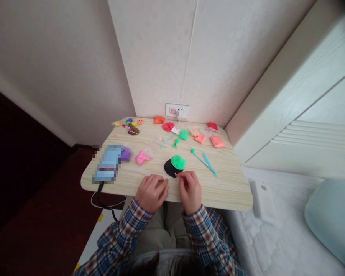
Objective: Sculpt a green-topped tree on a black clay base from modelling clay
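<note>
A round black base [169, 168] lies on the table in front of me, with a ruffled green clay shape [178, 162] on its upper right part. My right hand [191, 191] is at the base's lower right edge, thumb and forefinger pinching a tiny pink piece of clay [176, 175]. Just left of it, below the base, my left hand [152, 192] rests near the table edge with curled fingers. Its fingertips come together, and whatever they hold is too small or hidden to tell.
Pink clay [142, 157], purple clay [125, 154], green clay [183, 134] and salmon clay packets [217, 141] are spread over the wooden table [230, 180]. Blue modelling tools [208, 165] lie at right. A blurred-out phone-like device [108, 163] lies at left. A socket [177, 110] is on the wall.
</note>
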`<state>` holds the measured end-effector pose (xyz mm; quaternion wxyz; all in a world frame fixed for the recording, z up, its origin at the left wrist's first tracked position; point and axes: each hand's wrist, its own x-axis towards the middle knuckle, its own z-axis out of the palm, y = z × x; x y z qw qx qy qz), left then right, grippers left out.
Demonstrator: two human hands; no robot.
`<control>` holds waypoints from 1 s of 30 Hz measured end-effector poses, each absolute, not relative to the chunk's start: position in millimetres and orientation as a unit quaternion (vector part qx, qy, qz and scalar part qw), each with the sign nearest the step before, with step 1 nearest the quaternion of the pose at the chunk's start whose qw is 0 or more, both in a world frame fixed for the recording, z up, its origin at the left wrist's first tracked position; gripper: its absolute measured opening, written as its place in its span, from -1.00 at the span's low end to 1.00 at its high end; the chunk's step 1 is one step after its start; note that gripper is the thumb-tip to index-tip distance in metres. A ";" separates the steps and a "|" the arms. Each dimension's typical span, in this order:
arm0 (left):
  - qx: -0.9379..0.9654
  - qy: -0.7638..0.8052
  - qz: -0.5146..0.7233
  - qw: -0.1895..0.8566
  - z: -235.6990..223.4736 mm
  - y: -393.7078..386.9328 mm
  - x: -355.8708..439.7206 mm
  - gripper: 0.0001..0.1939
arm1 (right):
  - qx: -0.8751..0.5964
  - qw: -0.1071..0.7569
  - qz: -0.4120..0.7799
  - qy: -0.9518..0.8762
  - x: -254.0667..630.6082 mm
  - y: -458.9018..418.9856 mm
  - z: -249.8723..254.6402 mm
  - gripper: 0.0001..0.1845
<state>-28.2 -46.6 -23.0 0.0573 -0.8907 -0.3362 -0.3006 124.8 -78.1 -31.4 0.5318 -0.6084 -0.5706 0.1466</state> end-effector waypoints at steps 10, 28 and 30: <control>-0.878 -0.369 -0.299 0.056 -26.1 -47.8 -31.2 -0.78 | -0.605 0.534 0.149 -0.571 125.4 -78.8 -32.6 -0.77; -0.872 -0.364 -0.323 0.047 -24.2 -51.9 -25.8 -0.81 | -0.597 0.536 0.150 -0.577 125.1 -77.9 -35.2 -0.78; -0.869 -0.367 -0.328 0.045 -25.2 -52.3 -25.7 -0.82 | -0.595 0.536 0.151 -0.579 125.3 -77.6 -36.4 -0.78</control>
